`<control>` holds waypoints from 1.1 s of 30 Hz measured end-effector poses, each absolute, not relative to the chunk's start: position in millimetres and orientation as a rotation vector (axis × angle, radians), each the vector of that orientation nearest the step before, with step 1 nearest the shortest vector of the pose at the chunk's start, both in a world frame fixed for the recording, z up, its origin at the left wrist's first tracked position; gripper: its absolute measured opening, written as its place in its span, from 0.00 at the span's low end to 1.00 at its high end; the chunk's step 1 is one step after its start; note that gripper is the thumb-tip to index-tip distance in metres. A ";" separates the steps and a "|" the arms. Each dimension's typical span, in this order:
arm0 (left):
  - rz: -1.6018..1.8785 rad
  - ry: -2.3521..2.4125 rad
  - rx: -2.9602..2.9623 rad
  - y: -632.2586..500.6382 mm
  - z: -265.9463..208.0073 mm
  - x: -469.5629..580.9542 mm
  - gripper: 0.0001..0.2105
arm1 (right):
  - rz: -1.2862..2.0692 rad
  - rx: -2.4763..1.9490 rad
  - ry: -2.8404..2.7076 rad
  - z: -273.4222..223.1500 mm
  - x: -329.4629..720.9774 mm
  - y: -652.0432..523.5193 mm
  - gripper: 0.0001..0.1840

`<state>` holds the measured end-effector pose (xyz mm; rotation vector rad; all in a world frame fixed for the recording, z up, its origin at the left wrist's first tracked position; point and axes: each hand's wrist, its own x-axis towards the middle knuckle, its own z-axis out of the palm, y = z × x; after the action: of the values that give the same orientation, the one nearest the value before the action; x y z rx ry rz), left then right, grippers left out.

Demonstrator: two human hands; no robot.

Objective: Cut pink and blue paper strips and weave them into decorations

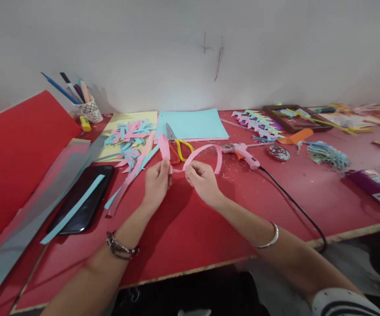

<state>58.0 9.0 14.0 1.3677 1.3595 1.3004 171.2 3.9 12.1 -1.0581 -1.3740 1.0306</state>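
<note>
A long pink paper strip [200,151] stretches between my hands above the red table, curling into a loop on the right. My left hand [157,179] pinches the strip, and a folded pink end stands up above its thumb. A short way to the right, my right hand [203,179] pinches the same strip between thumb and fingers. Just beyond the hands lie yellow-and-orange-handled scissors [177,147], partly hidden behind the strip. A pink hot glue gun [245,154] rests on the table to the right of the loop.
Cut pink and blue paper pieces [129,138] are heaped at left, near a phone [86,197] with a blue strip on it. Blue paper [193,124] lies by the wall. A pen cup [90,109] stands back left. The glue gun's cord [292,199] crosses the table's right side.
</note>
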 end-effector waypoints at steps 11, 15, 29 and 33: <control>1.349 1.459 1.813 7.4 9.9 54.3 0.18 | 1.216 -1.061 -1.450 9.6 169.5 6.5 0.17; 1.335 1.510 2.024 6.9 9.8 53.7 0.16 | 1.216 -1.116 -1.496 8.1 169.2 7.5 0.14; 1.126 1.332 1.315 25.7 9.2 42.4 0.27 | 1.505 -0.919 -1.834 12.6 172.3 -0.9 0.12; 1.052 1.167 1.389 25.8 11.6 45.2 0.19 | 1.716 -0.814 -2.134 12.6 175.8 -2.8 0.13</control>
<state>45.2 25.8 11.6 1.3886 1.1665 1.0516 175.8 -2.8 12.6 -0.8136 -2.1345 1.7156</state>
